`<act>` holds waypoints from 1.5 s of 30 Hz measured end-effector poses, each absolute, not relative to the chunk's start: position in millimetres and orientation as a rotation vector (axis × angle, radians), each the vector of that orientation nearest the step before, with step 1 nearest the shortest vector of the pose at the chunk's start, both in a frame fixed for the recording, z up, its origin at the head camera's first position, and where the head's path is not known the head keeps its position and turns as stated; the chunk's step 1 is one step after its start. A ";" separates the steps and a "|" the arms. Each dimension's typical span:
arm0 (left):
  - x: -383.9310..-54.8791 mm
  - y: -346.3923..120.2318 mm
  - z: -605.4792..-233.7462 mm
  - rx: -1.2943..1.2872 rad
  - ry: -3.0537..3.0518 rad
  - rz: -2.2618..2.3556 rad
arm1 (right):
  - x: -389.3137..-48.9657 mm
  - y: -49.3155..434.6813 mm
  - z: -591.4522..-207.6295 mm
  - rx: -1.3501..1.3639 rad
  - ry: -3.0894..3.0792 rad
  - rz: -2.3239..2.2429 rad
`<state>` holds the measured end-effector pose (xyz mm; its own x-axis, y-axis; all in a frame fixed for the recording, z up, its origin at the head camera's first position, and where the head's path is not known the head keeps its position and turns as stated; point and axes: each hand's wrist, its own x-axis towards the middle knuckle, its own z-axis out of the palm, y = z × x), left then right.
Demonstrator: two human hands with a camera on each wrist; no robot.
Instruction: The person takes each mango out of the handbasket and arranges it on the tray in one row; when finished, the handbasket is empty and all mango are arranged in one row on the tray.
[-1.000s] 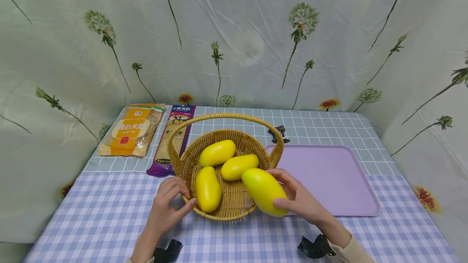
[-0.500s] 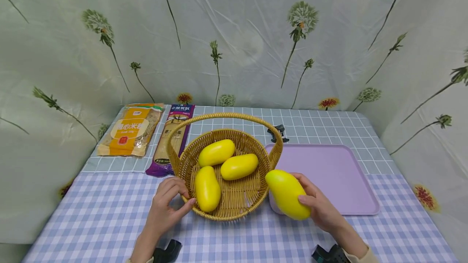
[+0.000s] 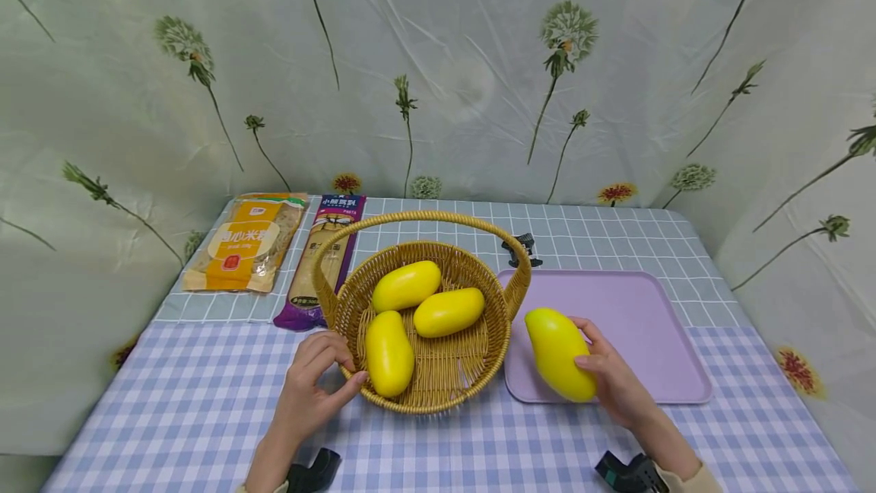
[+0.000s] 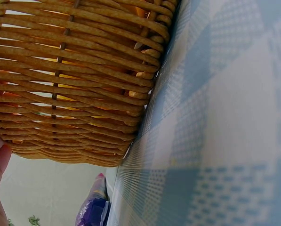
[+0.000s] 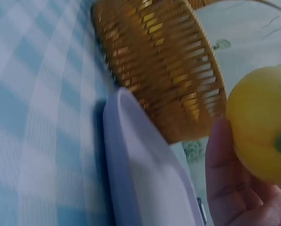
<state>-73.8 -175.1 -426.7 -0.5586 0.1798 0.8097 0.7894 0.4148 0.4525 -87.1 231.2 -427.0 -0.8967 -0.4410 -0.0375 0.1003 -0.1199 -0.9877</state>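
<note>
As left hand (image 3: pixel 316 380) pinches basket rim (image 3: pixel 438 408), right hand (image 3: pixel 616 377), widely curved, grips mango (image 3: pixel 557 356)

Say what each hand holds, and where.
The right hand holds a yellow fruit by its right side; the left hand grips the basket at its near-left rim.

A smooth, softly glossy skin is shown by the yellow fruit (image 3: pixel 560 356) at near right and the three fruits (image 3: pixel 448 313) in the basket (image 3: pixel 438 376), which is woven from ridged, cane-like strands. The tray (image 3: pixel 633 333) at right is finished smooth and matt, like plastic. The near half is laid with woven checked cloth (image 3: pixel 438 455); at far left, two packets (image 3: pixel 239 246) are wrapped in shiny film.
</note>
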 end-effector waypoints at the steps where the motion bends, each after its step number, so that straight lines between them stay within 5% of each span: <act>1: -73.7 -175.1 -426.5 -0.820 -1.988 -1.137 | -88.2 231.8 -427.5 -0.357 1.827 -2.077; 21: -73.4 -175.0 -426.4 -0.813 -2.004 -1.134 | -114.1 219.8 -434.1 0.269 2.340 -1.759; 45: -73.6 -175.5 -427.2 -0.816 -2.008 -1.135 | -125.9 214.8 -438.0 0.305 2.398 -1.573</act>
<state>-73.6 -175.5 -427.2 -0.5713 0.1867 0.7992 0.7812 0.4224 0.4597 -125.9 214.8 -438.0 -0.9451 0.0341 -0.3249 0.3116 0.3931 -0.8651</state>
